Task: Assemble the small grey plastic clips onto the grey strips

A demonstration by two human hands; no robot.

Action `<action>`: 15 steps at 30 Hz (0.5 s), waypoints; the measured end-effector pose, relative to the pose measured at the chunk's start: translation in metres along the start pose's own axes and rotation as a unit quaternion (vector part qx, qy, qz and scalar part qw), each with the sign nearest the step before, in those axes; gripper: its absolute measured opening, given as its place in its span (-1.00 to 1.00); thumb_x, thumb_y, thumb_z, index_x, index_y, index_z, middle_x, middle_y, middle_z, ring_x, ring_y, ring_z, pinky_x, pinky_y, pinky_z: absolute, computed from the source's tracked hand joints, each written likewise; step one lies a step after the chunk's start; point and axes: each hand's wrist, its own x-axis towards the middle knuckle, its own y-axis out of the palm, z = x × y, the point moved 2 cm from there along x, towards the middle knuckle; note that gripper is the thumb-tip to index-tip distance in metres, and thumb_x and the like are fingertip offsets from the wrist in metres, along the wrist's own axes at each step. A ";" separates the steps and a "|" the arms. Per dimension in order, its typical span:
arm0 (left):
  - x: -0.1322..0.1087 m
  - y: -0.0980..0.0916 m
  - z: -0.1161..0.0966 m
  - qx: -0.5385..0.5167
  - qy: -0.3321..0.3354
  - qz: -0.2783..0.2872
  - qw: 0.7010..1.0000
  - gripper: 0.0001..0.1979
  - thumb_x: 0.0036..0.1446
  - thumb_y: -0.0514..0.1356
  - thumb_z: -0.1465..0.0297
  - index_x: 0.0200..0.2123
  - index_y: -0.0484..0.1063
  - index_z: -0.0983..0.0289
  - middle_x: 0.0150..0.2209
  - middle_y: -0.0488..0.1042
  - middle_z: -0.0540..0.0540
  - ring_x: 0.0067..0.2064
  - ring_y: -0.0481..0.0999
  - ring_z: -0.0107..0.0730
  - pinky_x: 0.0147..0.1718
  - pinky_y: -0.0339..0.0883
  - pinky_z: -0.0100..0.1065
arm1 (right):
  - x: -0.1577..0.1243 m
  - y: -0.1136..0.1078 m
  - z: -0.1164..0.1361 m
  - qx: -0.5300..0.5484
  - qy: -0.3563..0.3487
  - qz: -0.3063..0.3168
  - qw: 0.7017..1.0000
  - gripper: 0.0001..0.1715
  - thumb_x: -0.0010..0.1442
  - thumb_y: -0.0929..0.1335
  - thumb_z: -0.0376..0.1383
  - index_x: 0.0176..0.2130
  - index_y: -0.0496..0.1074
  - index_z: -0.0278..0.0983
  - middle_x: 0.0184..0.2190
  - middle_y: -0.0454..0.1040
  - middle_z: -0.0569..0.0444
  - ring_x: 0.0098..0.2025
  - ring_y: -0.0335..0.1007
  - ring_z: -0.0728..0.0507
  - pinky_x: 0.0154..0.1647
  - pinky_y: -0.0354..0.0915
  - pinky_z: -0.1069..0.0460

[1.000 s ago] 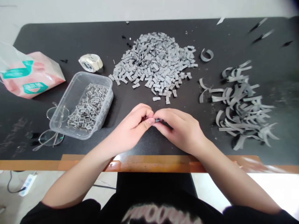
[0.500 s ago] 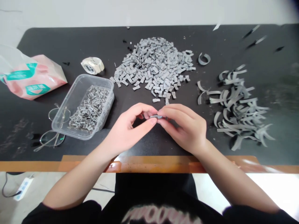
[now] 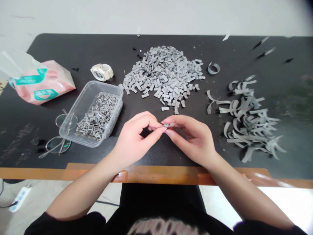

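Observation:
Thumb and fingers of my left hand (image 3: 137,137) pinch a small grey piece (image 3: 166,125) near the table's front edge. My right hand (image 3: 193,137) grips the same piece from the other side, so the fingertips of both hands nearly meet. Fingers cover most of the piece. Beyond the hands lies a big pile of small grey folded pieces (image 3: 166,71). On the left, a clear plastic box (image 3: 81,94) holds many small grey buckles (image 3: 97,114). Curved grey strips (image 3: 251,114) lie in a loose heap on the right.
A white watch (image 3: 102,72) sits behind the box, with a pink tissue pack (image 3: 49,81) at the far left. Glasses (image 3: 57,144) lie partly beside and behind the box. One curled strip (image 3: 213,68) is right of the pile on the black table (image 3: 97,45).
The view has shifted slightly, so the table items appear a little lower. Both hands still hold the small piece, whose angle between the fingertips has changed a little.

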 end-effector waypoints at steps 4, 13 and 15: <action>-0.001 -0.001 0.000 0.058 0.044 -0.011 0.997 -0.83 0.24 0.28 0.52 -0.43 0.45 0.27 -0.37 0.53 -0.02 -0.29 0.51 -0.48 -0.20 0.38 -0.41 | -0.001 0.000 -0.003 0.045 0.042 0.009 0.998 -0.77 0.31 0.43 -0.35 -0.02 0.53 -0.24 -0.13 0.66 0.01 -0.18 0.63 -0.10 -0.15 0.55 0.00; 0.000 0.000 0.001 0.076 0.048 0.006 0.996 -0.93 0.24 0.28 0.54 -0.23 0.56 0.30 -0.21 0.59 0.04 -0.17 0.57 -0.48 -0.08 0.39 -0.44 | 0.000 -0.002 -0.003 0.007 0.065 -0.026 0.997 -0.83 0.31 0.42 -0.40 -0.10 0.57 -0.21 -0.22 0.68 0.11 -0.28 0.60 -0.04 -0.18 0.51 0.03; 0.000 0.000 0.000 0.066 0.043 0.004 0.997 -0.94 0.23 0.28 0.54 -0.25 0.55 0.30 -0.24 0.58 0.03 -0.21 0.55 -0.50 -0.12 0.39 -0.46 | 0.000 -0.002 -0.003 -0.002 0.055 -0.025 0.998 -0.83 0.31 0.42 -0.40 -0.10 0.57 -0.22 -0.20 0.68 0.09 -0.27 0.61 -0.05 -0.17 0.52 0.03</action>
